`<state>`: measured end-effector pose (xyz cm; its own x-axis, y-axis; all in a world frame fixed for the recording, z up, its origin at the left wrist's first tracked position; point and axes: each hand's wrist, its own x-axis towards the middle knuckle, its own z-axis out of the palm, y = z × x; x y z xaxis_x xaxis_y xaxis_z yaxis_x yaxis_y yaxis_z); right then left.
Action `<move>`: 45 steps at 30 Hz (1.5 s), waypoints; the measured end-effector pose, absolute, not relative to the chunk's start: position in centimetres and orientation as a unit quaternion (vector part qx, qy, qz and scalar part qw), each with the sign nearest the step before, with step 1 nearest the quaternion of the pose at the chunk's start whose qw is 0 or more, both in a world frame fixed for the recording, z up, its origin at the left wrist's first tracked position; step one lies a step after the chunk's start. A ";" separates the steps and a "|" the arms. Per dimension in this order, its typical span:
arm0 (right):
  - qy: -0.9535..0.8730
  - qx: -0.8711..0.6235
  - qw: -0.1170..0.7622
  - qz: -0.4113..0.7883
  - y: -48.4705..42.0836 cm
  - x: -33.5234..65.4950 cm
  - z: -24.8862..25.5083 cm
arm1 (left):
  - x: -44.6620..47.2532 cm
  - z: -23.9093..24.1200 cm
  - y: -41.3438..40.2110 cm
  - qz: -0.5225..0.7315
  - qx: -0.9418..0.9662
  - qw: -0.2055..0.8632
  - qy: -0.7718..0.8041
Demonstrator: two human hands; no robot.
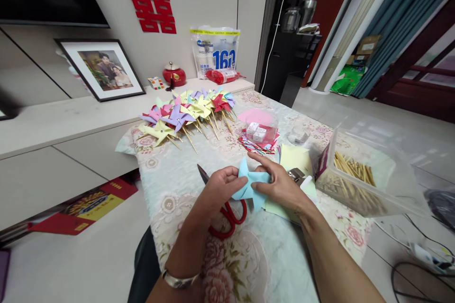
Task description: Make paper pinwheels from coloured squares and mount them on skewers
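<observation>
Between my two hands is a light blue paper pinwheel (251, 183), its blades folded in toward the middle. My left hand (224, 184) pinches its left side, thumb on the front. From the right, my right hand (280, 181) grips it with the thumb near the centre and the index finger raised above. Below my left hand lie scissors with red handles (231, 220), blades pointing to the upper left and partly covered. Beside my right wrist, sheets of yellow and green paper (296, 156) lie under a metal tool (295, 175) that my hand partly hides.
Finished pinwheels on sticks (194, 111) are heaped at the far left of the cloth-covered table (170, 175). A clear box (259, 130) rests on stacked coloured paper (254, 144). At right stands a plastic bin (350, 199) of wooden sticks (355, 170). Cables (408, 265) lie on the floor.
</observation>
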<state>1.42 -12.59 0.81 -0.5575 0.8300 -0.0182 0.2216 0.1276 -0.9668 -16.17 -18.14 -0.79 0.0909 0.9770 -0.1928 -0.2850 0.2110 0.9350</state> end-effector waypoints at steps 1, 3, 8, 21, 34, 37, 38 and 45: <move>-0.679 -0.378 0.295 0.556 -12.6 1.4 0.8 | -16.3 -0.6 -18.2 0.512 0.375 0.633 0.444; -0.653 -0.377 0.324 0.572 -12.6 1.3 0.8 | -16.4 -0.4 -18.3 0.532 0.366 0.630 0.432; -0.602 -0.381 0.393 0.581 -12.7 0.7 0.6 | -16.4 -0.6 -18.3 0.552 0.347 0.638 0.410; -0.597 -0.385 0.412 0.570 -13.2 -0.4 -0.2 | -14.9 -1.9 -17.8 0.583 0.336 0.558 0.486; -0.574 -0.360 0.397 0.619 -12.6 0.3 -0.2 | -15.2 -1.8 -17.8 0.574 0.326 0.564 0.495; -0.589 -0.368 0.392 0.603 -12.8 0.2 -0.4 | -15.1 -1.5 -17.8 0.568 0.335 0.554 0.508; -0.595 -0.369 0.391 0.598 -12.8 0.2 -0.4 | -15.1 -1.4 -17.9 0.566 0.337 0.551 0.512; -0.614 -0.373 0.388 0.577 -12.7 0.1 -0.6 | -15.0 -1.4 -17.8 0.562 0.336 0.546 0.522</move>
<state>0.14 -12.71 -0.61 -0.4210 0.9059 0.0457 0.0099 0.0550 -0.9984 -15.03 -17.85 -1.43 -0.1777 0.9650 -0.1929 -0.2643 0.1421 0.9539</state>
